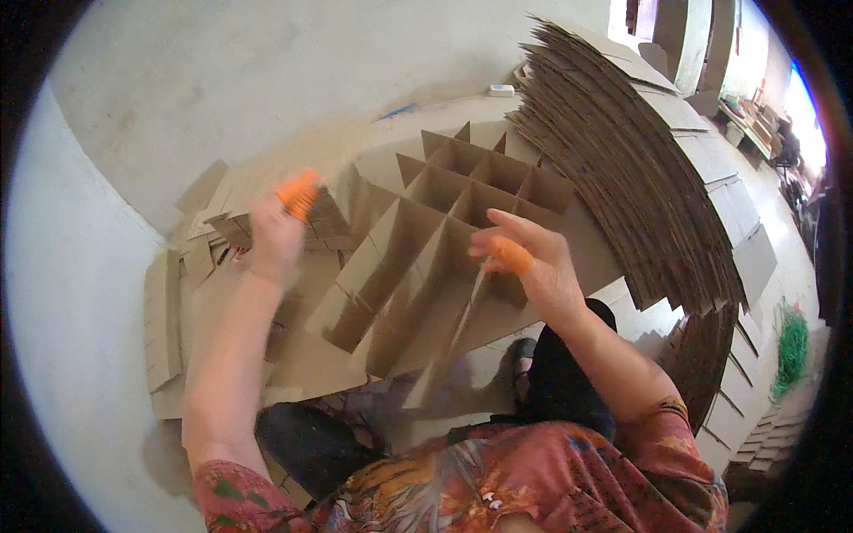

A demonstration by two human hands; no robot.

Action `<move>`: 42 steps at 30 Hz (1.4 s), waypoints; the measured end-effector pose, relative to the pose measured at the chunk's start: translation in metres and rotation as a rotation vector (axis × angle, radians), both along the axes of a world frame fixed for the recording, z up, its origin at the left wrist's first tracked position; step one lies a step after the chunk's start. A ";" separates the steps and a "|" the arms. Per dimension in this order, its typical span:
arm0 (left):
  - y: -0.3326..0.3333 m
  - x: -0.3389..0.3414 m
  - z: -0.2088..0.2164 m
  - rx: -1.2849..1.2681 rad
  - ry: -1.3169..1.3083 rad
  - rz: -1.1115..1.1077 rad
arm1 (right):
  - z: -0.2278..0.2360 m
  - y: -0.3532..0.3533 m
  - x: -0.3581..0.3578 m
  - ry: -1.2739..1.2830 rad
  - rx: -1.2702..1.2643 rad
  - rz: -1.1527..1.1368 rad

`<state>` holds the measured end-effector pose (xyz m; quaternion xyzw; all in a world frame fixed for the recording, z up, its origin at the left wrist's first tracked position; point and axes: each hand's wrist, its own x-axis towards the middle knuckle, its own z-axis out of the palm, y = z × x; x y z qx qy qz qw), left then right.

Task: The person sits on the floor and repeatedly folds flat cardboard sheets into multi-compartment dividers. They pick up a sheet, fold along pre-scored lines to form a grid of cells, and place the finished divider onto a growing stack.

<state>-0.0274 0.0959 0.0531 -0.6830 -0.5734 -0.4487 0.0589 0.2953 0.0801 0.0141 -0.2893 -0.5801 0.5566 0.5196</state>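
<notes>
The right hand (533, 262) has its fingers spread apart and stretched toward the left, an orange rubber cap (511, 255) on the thumb. The fingertips rest at the top edge of one upright strip of the cardboard divider grid (444, 222), not clamped on it as far as can be seen.

The left hand (275, 231) is raised and blurred, with an orange cap (298, 194) on one finger. Whether its fingers are together or pinching something cannot be told. It hovers over a heap of loose slotted cardboard strips (222, 235) lying to the left of the grid.

The grid stands in front of the person, on flat cardboard sheets (311, 355) spread over the floor. Its crossing strips form rows of open square cells, and the cells that can be seen into hold nothing. The nearer strips stick out unjoined toward the person's lap.

To the right of the grid, touching its far corner, leans a large fanned stack of flat cardboard pieces (640, 178). More cut pieces (755, 426) lie in rows at the far right, beside a bundle of green string (791, 346). A small white object (501, 90) lies on the floor behind the grid.
</notes>
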 end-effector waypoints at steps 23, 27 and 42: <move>0.000 -0.005 -0.036 -0.190 -0.666 -0.175 | -0.023 -0.050 0.034 -0.455 0.436 -0.290; 0.010 -0.028 -0.072 -0.479 -0.547 -0.112 | -0.045 -0.049 0.025 -0.551 0.344 -0.201; -0.001 -0.010 -0.054 -0.404 -0.704 -0.112 | -0.019 -0.044 0.045 -0.461 0.325 -0.181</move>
